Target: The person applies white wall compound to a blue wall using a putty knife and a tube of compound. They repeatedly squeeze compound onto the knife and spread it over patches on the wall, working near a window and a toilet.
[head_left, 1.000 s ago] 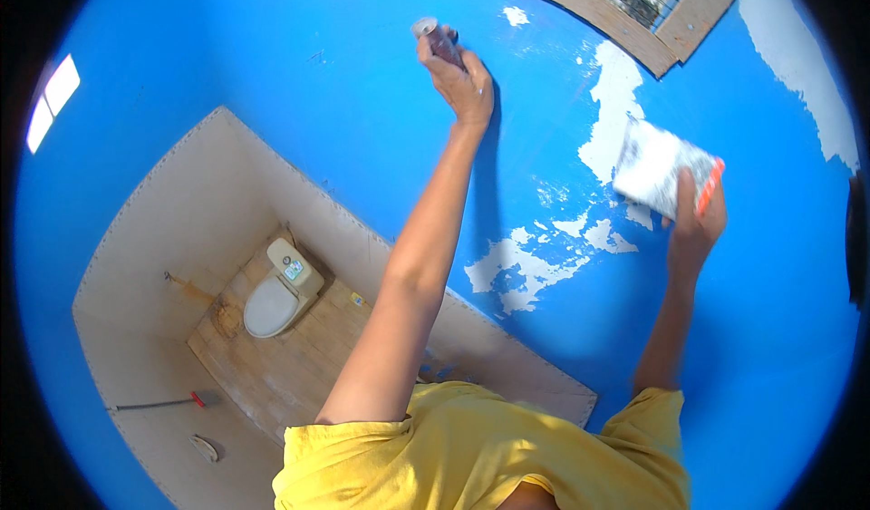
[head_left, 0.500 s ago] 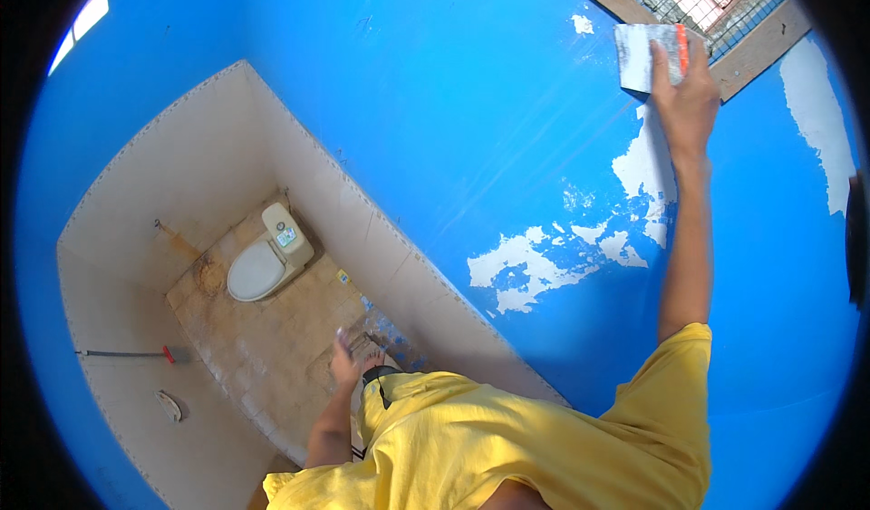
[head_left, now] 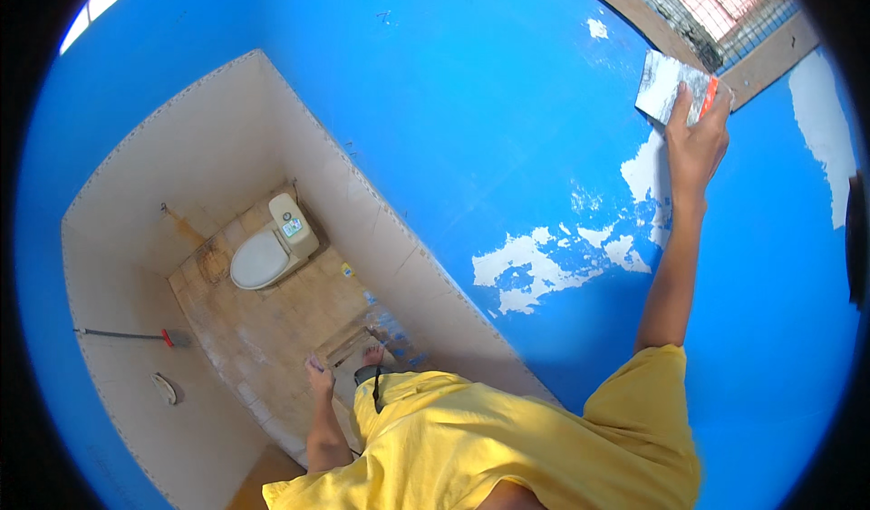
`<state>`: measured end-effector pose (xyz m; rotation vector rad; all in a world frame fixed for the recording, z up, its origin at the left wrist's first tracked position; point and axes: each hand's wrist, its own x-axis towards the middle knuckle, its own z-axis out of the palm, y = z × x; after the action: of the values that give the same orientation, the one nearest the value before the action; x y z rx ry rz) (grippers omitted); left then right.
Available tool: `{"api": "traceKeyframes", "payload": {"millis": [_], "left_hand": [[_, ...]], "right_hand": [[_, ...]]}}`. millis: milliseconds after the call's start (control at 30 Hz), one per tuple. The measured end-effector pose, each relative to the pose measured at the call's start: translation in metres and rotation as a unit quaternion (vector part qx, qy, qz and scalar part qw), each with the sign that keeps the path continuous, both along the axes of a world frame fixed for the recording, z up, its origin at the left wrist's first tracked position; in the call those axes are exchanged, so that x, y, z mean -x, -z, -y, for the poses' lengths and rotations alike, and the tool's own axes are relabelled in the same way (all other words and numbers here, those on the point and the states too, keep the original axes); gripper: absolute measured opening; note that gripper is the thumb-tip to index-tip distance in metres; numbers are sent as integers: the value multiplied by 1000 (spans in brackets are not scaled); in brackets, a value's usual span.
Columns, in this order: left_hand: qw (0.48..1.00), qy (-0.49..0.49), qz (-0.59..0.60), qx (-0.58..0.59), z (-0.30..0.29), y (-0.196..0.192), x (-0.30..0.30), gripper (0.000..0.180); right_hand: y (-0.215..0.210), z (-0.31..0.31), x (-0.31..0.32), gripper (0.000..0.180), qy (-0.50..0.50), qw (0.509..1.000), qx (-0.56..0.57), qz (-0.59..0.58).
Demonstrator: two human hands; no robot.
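High on the blue wall (head_left: 435, 129), my right hand (head_left: 696, 147) is closed round the red-edged grip of a wide scraper (head_left: 660, 88). Its flat grey-white blade points left and lies at the wall, just below the wooden window frame (head_left: 625, 7). Bare white patches (head_left: 535, 270) show where paint is gone, below and left of that hand. Down by my side, my left hand (head_left: 320, 381) is small in view, its fingers curled; what it may hold is too small to make out.
A cream toilet (head_left: 263, 258) stands on the stained tile floor (head_left: 263, 329) to the left. A tiled half-wall (head_left: 399, 247) runs beside me. At the left are a long-handled brush (head_left: 127, 334) and a soap dish (head_left: 165, 388). Wire mesh (head_left: 752, 38) covers the window.
My right hand has moved the scraper down and slightly right along the wall, and the blade is tilted more. My left hand has swung a little left and down.
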<state>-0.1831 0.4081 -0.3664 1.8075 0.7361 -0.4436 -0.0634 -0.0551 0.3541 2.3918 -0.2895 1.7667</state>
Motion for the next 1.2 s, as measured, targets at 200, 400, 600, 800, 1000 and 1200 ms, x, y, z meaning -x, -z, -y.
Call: {"api": "traceKeyframes", "payload": {"millis": [200,400,600,800,1000,1200], "left_hand": [[984,159,-72,-20,67,1,-29,68],[976,212,24,-32,91,-13,-17,70],[971,188,-142,-43,38,-13,-4,72],[988,120,-86,-38,15,-9,-7,72],[980,147,-119,-68,5,9,-16,69],[992,129,0,-15,34,34,-22,71]], "right_hand": [[7,4,-17,35,0,999,20,-32],[16,1,10,33,-90,980,-169,-57],[19,-8,-34,31,-88,990,-57,-89],[22,-20,-8,31,-113,966,-230,-18],[26,-16,-44,32,-132,974,-147,-116],[26,-22,-49,31,-112,968,-207,-84]]}}
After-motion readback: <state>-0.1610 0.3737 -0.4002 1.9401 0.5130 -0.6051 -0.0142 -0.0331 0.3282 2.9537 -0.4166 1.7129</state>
